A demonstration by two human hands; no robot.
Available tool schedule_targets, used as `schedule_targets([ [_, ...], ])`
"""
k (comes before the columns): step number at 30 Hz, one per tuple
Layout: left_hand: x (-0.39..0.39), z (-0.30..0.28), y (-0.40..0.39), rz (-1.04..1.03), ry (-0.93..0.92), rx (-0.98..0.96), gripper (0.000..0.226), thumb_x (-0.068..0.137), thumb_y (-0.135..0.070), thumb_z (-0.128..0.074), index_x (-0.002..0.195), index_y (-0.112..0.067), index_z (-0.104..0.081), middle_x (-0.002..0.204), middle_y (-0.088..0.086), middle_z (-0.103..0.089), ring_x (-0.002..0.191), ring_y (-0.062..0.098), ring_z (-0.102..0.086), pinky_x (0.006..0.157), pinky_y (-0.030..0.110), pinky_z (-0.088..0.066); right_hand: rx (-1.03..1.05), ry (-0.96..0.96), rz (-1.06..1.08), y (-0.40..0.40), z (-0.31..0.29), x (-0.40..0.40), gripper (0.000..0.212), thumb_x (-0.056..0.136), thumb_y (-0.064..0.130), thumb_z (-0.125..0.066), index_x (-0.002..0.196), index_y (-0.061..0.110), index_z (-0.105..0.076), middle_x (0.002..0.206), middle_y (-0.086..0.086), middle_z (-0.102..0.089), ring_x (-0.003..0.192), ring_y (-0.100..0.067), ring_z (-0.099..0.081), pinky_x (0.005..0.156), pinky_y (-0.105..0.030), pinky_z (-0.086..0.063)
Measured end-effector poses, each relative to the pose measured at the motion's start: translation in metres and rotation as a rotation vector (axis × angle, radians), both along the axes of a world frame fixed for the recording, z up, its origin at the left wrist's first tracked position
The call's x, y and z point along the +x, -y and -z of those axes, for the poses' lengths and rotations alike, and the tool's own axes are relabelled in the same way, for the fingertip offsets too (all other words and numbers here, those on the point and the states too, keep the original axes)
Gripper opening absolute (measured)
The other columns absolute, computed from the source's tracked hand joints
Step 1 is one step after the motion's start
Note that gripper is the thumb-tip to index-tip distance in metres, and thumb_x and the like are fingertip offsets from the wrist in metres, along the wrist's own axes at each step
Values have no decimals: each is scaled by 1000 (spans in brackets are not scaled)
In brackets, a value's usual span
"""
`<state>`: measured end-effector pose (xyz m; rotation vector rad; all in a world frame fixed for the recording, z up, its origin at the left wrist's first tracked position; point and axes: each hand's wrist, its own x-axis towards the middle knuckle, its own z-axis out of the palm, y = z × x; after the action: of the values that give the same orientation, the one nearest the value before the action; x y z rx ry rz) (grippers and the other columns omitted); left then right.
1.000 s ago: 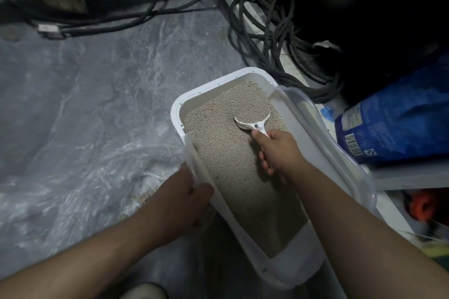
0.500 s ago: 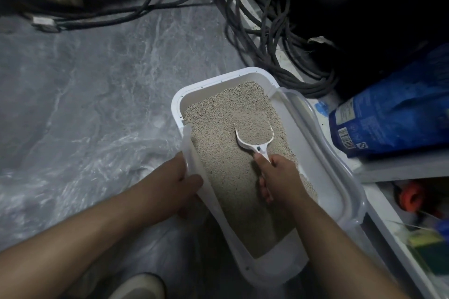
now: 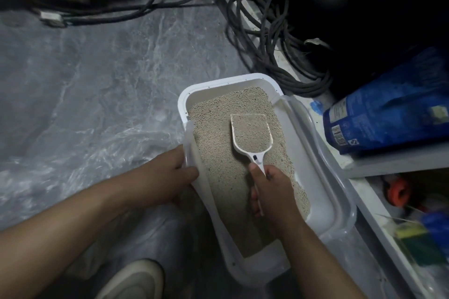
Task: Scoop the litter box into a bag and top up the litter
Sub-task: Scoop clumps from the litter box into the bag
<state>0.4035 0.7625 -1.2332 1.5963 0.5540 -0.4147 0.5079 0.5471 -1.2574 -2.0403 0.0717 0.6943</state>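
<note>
plastic bag lies crinkled on the grey floor at the left. left hand grips the left rim of the litter box, fingers curled over its edge. right hand grips the handle of the white scoop, full of litter, above the box's middle. blue litter bag rests on a shelf at the right.

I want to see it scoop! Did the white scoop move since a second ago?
Yes. The scoop came up out of the litter, now full. Its bowl has tipped back flat, nearer the litter box's far rim.
</note>
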Motion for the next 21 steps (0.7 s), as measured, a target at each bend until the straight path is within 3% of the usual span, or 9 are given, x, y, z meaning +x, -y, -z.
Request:
schedule_targets([
  [4,3,-6,11,3,-19,32,18,102,-14,-54,118,-19,-60,98,9,-75,83,24,-75,75,51,-64,7,-27,26,5,-3,-21,28,99,34,-60,82,11,-61,53,-7,-54,38,-18,-45,37,-23,-36],
  [7,4,-6,20,-29,6,90,12,103,-28,-58,113,-21,-59,94,0,-74,74,11,-74,60,31,-62,23,-29,65,9,-10,-30,30,99,32,-60,84,6,-60,53,-9,-52,38,-18,-44,36,-22,-36],
  [11,-6,-7,26,-98,70,20,21,99,-43,-62,119,-37,-58,113,-20,-70,82,-2,-72,67,17,-55,44,-34,100,18,-21,-35,31,99,32,-60,84,5,-58,54,-10,-50,36,-18,-42,36,-21,-33],
  [14,-19,-8,32,-155,57,-12,20,97,-43,-64,115,-44,-55,116,-30,-61,86,7,-75,80,34,-61,53,-28,117,24,-27,-41,31,99,33,-60,86,5,-58,53,-8,-50,35,-17,-41,36,-21,-33],
  [17,-33,-4,38,-167,-11,47,69,94,-47,-67,154,-29,-38,150,-13,-48,89,10,-76,89,49,-61,58,5,141,28,-31,-46,38,100,36,-59,88,0,-55,52,-6,-49,36,-17,-40,36,-21,-34],
  [19,-41,1,40,-150,-3,72,86,92,-54,-68,161,-26,-26,160,-6,-40,92,8,-76,90,50,-61,61,4,139,29,-34,-47,40,100,37,-58,93,-3,-54,52,-5,-49,36,-16,-41,37,-21,-34],
  [21,-48,0,42,-136,21,76,92,85,-62,-69,160,-28,-27,159,-8,-42,95,8,-75,90,51,-61,62,2,132,30,-37,-50,38,100,37,-59,94,-1,-56,53,-4,-49,36,-16,-41,37,-21,-34],
])
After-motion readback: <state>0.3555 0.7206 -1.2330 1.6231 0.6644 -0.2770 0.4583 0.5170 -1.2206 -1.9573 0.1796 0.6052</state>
